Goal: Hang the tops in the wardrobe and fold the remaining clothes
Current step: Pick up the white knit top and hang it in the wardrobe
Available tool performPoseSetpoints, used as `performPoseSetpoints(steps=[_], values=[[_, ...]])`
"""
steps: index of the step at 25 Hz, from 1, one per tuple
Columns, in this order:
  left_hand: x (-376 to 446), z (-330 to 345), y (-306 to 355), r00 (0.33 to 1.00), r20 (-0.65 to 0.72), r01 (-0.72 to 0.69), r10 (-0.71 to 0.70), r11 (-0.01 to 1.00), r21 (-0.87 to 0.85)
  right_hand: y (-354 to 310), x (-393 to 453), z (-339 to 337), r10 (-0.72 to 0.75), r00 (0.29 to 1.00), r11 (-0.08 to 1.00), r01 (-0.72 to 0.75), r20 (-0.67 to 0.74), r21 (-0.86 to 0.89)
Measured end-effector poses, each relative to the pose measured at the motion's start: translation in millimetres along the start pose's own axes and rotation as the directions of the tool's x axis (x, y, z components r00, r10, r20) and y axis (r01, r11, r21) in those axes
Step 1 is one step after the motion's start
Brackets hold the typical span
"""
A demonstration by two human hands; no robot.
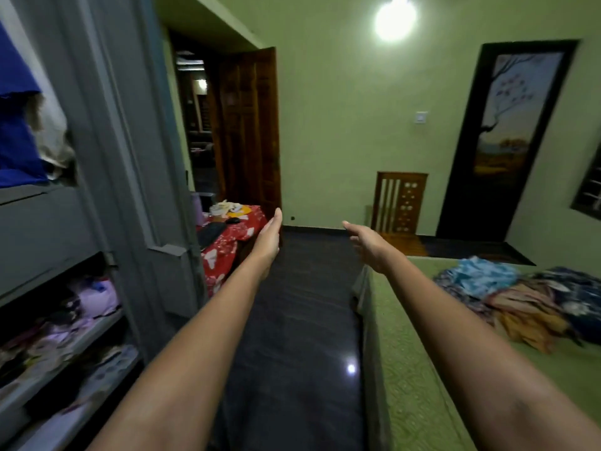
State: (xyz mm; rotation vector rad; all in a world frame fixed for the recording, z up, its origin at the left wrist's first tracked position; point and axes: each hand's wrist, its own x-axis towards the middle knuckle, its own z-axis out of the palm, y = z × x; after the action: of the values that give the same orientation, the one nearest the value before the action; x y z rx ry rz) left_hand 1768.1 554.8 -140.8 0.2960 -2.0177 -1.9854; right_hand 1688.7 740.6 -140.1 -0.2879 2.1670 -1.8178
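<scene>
Green bed [422, 369] (clothes [533, 297] heaped) beside dark floor [292, 320]; left hand [269, 237], right hand [366, 239] empty, fingers straight

No text, label, brand, number or sign can be read anywhere in the view. Only white flower shapes, not letters, are seen on the red cloth [227, 249] over the tabletop. Only a tree scene, without writing, is shown on the painted door panel [517, 112]. No marking can be made out on the wall switch [421, 117]. Patterns alone are seen on the clothes [527, 297] on the bed, and any tags are too blurred to be told.
</scene>
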Motion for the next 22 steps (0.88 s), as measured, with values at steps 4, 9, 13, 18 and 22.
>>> performPoseSetpoints(steps=[4,9,13,18,22], values=[[43,54,13,0.995,0.089,-0.043,0.043,0.999,-0.002,-10,9,-71,0.007,0.995,0.999,-0.004,-0.097,0.036],[120,81,0,0.992,0.09,-0.085,0.085,0.996,-0.001,-6,76,-102,-0.005,0.99,1.0,0.007,-0.14,0.017],[218,80,-11,0.995,0.051,-0.091,0.09,0.996,0.014,-3,165,-100,-0.001,0.99,1.0,0.001,-0.142,-0.005],[378,68,38,0.985,0.047,-0.168,0.168,0.986,-0.001,-65,316,-109,-0.073,0.985,0.995,0.083,-0.156,0.057],[493,70,27,0.988,0.047,-0.15,0.15,0.989,-0.002,-62,436,-108,-0.079,0.975,0.991,0.099,-0.208,0.089]])
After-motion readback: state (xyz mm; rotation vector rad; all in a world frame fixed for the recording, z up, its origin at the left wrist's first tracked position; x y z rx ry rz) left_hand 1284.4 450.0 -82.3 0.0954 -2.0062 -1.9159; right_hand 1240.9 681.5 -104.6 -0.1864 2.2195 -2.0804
